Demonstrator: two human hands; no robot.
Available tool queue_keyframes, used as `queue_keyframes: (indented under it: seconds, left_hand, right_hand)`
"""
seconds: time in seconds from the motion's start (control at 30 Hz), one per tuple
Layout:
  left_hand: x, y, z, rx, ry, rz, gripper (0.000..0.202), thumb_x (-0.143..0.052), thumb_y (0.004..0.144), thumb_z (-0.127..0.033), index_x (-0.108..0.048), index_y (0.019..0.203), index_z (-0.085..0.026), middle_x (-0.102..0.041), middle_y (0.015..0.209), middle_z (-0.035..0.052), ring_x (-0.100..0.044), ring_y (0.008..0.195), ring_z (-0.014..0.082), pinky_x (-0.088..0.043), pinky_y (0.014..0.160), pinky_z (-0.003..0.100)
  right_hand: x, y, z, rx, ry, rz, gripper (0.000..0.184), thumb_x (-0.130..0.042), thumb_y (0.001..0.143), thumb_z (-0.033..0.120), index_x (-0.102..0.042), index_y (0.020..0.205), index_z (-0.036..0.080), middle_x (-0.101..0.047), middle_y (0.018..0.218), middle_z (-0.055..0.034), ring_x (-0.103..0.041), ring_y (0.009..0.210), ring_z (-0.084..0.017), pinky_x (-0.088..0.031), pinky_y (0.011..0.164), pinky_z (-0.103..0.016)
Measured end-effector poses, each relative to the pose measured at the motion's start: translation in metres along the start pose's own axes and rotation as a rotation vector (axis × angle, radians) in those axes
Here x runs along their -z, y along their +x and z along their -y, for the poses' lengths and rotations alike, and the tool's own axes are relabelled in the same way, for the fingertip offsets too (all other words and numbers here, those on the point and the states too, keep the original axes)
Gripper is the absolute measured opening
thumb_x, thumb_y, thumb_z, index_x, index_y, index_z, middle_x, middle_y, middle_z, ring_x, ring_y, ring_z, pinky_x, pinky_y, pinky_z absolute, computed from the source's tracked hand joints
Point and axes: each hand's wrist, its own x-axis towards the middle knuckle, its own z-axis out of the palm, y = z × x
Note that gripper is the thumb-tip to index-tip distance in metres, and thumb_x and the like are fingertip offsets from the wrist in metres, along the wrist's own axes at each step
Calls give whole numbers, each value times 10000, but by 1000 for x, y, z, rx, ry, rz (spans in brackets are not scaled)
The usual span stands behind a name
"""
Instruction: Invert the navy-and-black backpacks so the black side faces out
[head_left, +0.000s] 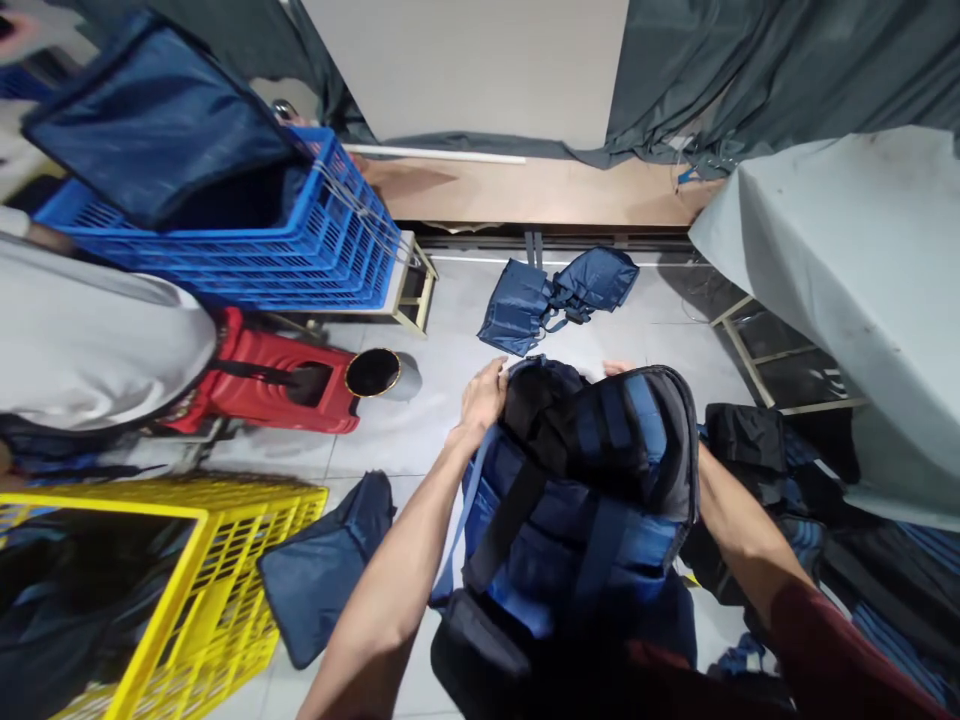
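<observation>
A blue and black backpack [555,520] is right in front of my body, its top open and a padded grey-black panel folded over on the right. My left hand [484,395] grips the far left edge of its opening, fingers against the fabric. From the far side of the bag, only the fingertips of my right hand [618,367] show; the bag hides the rest, and my right forearm runs along its right side. Black straps and webbing cross the front of the backpack.
Flat blue bag pieces [517,305] lie on the floor ahead. At left are stacked blue crates [330,240], a red stool [322,390], a bin [382,375], a yellow crate [195,590] and a seated person [97,340]. Dark bags [757,450] pile up at right.
</observation>
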Motion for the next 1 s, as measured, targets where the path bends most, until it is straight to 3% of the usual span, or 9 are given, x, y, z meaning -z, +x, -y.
queue_keyframes:
  seconds: [0.1,0.23,0.37,0.47,0.57,0.67,0.8,0.9,1.0]
  left_hand:
    - [38,-33,-28,-220,-205,-135,472,-557,1148,-366,-662,1592,-248,-756,1522,99,-752,1292,255,-557,1159,374]
    - [48,-117,-65,-475,-259,-114,657,-686,1094,-507,-556,1697,-279,-725,1571,102,-725,1385,280,-606,1159,412]
    - [4,-195,-74,-652,97,-217,640,-753,1064,-479,-621,1630,-212,-630,1668,188,-530,1617,411,-429,1360,639]
    - [-23,-227,-61,-813,223,-285,282,-678,1117,-427,-813,1226,-205,-748,1492,161,-545,1605,393,-385,1393,650]
    - [-17,-245,-26,-999,204,-230,311,-600,1156,-354,-776,929,-234,-831,1058,50,-741,1343,250,-464,1374,502]
    - [19,-255,38,-871,189,-212,400,-537,1143,-348,-724,797,-276,-762,801,4,-793,988,205,-536,1314,481]
    - [68,-241,116,-413,220,-134,265,-529,1036,-399,-749,909,-328,-831,948,3,-790,1103,268,-553,1273,577]
    - [60,-219,122,-312,297,-50,221,-536,953,-325,-706,817,-290,-828,928,65,-786,1123,300,-508,1290,570]
    - [23,-204,93,-292,358,6,265,-497,949,-217,-705,790,-259,-790,801,100,-805,990,298,-477,1290,517]
  right_hand:
    - [53,-1,11,-64,193,-101,696,-536,1098,760,-769,1351,154,-810,1327,-196,-806,1134,-236,-653,1021,-418]
    - [89,-54,86,171,200,-277,549,-653,1088,700,-760,1437,290,-782,1444,-110,-745,1337,-270,-590,1190,-477]
    - [19,-106,126,331,-162,-20,535,-582,1158,591,-707,1564,265,-707,1586,-130,-639,1492,-321,-483,1299,-507]
    - [-40,-110,98,299,-358,44,575,-506,1196,534,-609,1655,204,-611,1691,-177,-536,1582,-354,-405,1327,-529]
    - [-63,-103,57,180,-471,33,504,-431,1229,487,-640,1569,179,-727,1516,-187,-650,1410,-325,-465,1178,-417]
    - [-64,-95,35,-9,-598,43,482,-381,1246,504,-725,1317,174,-818,1183,-165,-751,1133,-288,-448,908,-323]
    - [-58,-72,35,27,-683,54,557,-299,1260,548,-728,1221,195,-824,1151,-138,-750,1004,-237,-344,774,-317]
    - [-44,-56,41,106,-690,83,568,-307,1256,576,-731,1157,211,-824,1159,-107,-733,999,-226,-321,769,-314]
    - [-27,-59,48,216,-643,89,561,-341,1248,580,-744,1124,210,-818,1155,-104,-710,1046,-240,-374,861,-311]
